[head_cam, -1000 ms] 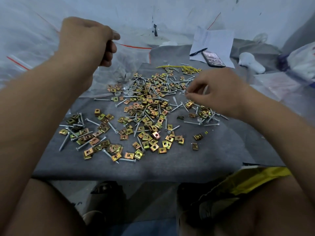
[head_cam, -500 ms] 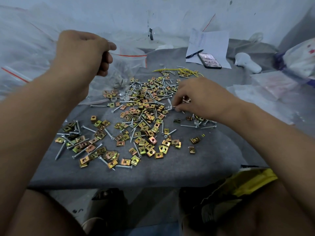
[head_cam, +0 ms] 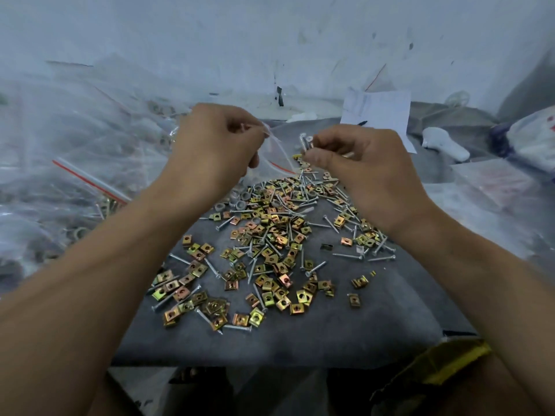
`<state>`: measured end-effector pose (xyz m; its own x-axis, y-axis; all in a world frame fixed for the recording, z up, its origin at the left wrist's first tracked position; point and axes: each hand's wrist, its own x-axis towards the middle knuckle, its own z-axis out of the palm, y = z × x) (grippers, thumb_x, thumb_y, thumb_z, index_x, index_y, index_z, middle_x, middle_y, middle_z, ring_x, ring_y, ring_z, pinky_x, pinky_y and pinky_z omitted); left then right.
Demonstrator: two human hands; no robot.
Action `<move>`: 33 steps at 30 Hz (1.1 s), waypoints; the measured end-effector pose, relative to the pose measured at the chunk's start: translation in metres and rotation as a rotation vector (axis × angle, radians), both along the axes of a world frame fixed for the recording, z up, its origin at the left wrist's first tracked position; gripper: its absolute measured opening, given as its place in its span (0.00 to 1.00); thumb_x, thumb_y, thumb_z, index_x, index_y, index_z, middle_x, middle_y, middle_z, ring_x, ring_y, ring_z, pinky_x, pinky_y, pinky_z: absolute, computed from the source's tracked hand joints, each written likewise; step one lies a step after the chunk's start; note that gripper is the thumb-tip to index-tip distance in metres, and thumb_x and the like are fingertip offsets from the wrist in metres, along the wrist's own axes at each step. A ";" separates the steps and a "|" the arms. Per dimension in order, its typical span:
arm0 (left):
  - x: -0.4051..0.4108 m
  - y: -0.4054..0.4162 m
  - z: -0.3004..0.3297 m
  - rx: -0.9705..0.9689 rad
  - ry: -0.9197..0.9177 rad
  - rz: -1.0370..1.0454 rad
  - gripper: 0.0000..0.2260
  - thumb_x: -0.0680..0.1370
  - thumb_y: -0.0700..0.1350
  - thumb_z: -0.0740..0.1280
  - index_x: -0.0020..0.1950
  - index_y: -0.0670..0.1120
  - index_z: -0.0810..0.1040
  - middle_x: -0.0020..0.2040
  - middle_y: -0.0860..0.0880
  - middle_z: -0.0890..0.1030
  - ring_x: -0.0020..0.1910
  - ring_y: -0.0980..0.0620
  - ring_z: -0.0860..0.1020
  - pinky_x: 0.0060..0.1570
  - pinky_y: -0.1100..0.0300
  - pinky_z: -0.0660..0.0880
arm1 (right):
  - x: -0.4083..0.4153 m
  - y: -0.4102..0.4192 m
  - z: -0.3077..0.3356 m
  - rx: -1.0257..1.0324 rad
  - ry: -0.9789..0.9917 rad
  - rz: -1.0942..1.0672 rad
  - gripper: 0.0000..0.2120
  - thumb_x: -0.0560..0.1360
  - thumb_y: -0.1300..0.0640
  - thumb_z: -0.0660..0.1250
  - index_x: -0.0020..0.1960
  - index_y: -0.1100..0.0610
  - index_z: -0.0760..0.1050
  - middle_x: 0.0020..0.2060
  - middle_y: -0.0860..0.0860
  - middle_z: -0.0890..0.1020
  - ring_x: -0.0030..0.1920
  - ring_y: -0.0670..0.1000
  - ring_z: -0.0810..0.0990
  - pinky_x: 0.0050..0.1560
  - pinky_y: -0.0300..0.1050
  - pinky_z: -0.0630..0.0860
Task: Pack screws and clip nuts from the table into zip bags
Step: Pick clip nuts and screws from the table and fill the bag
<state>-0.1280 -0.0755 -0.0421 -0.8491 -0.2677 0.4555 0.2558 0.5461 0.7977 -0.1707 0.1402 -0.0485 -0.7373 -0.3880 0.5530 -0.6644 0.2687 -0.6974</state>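
Brass-coloured clip nuts [head_cam: 271, 256] and silver screws [head_cam: 348, 256] lie scattered over the grey mat [head_cam: 300, 337]. My left hand [head_cam: 216, 142] pinches the rim of a clear zip bag [head_cam: 274, 151] with a red seal line, held above the far end of the heap. My right hand [head_cam: 357, 163] is just right of the bag's mouth and grips a few screws [head_cam: 304, 143], their heads pointing up toward the bag. What lies deeper in the right palm is hidden.
Filled zip bags [head_cam: 75, 175] are heaped on the left. A white paper [head_cam: 381, 112] lies at the back, a white object [head_cam: 444, 144] and more plastic bags [head_cam: 534, 139] at the right. Grey washers [head_cam: 237, 202] sit at the heap's far-left edge.
My right hand has lifted off the heap with screws and come up to the bag. My left hand has moved right and down with the bag toward the middle.
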 end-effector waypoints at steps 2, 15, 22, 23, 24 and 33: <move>0.001 0.005 -0.001 -0.062 0.013 -0.005 0.08 0.82 0.42 0.68 0.51 0.47 0.88 0.28 0.52 0.82 0.24 0.56 0.74 0.26 0.64 0.69 | 0.000 -0.007 0.001 0.085 0.134 -0.088 0.02 0.76 0.55 0.76 0.48 0.49 0.85 0.48 0.44 0.82 0.51 0.44 0.80 0.51 0.38 0.73; 0.004 0.005 0.003 0.005 0.017 -0.021 0.10 0.82 0.43 0.67 0.46 0.49 0.88 0.28 0.50 0.81 0.26 0.51 0.73 0.30 0.56 0.70 | -0.005 -0.043 0.002 0.361 0.249 -0.196 0.12 0.77 0.48 0.75 0.57 0.52 0.85 0.60 0.47 0.81 0.61 0.46 0.78 0.63 0.41 0.71; -0.001 -0.013 0.003 0.241 0.034 0.084 0.10 0.78 0.39 0.66 0.43 0.43 0.88 0.27 0.49 0.79 0.25 0.50 0.71 0.28 0.58 0.68 | -0.018 0.005 0.014 0.344 0.037 -0.133 0.04 0.75 0.47 0.76 0.45 0.47 0.86 0.35 0.39 0.84 0.37 0.34 0.80 0.37 0.25 0.71; -0.001 -0.015 0.002 0.259 0.043 0.089 0.10 0.78 0.39 0.66 0.43 0.42 0.87 0.26 0.49 0.79 0.24 0.50 0.70 0.28 0.58 0.67 | -0.023 0.015 0.010 0.496 0.003 -0.155 0.05 0.74 0.46 0.77 0.43 0.47 0.86 0.35 0.39 0.84 0.37 0.34 0.80 0.35 0.25 0.70; -0.001 -0.016 0.002 0.270 0.051 0.092 0.10 0.78 0.38 0.66 0.44 0.41 0.87 0.26 0.49 0.78 0.24 0.50 0.70 0.27 0.58 0.66 | -0.026 0.023 0.006 0.644 -0.042 -0.173 0.07 0.72 0.44 0.78 0.42 0.46 0.87 0.35 0.39 0.84 0.38 0.35 0.80 0.34 0.28 0.70; -0.003 -0.013 -0.001 0.240 0.047 0.083 0.10 0.79 0.38 0.65 0.47 0.38 0.87 0.27 0.48 0.78 0.26 0.50 0.70 0.29 0.59 0.67 | -0.031 0.016 -0.026 0.867 -0.102 -0.148 0.06 0.67 0.46 0.83 0.38 0.44 0.87 0.33 0.40 0.85 0.37 0.39 0.81 0.34 0.37 0.71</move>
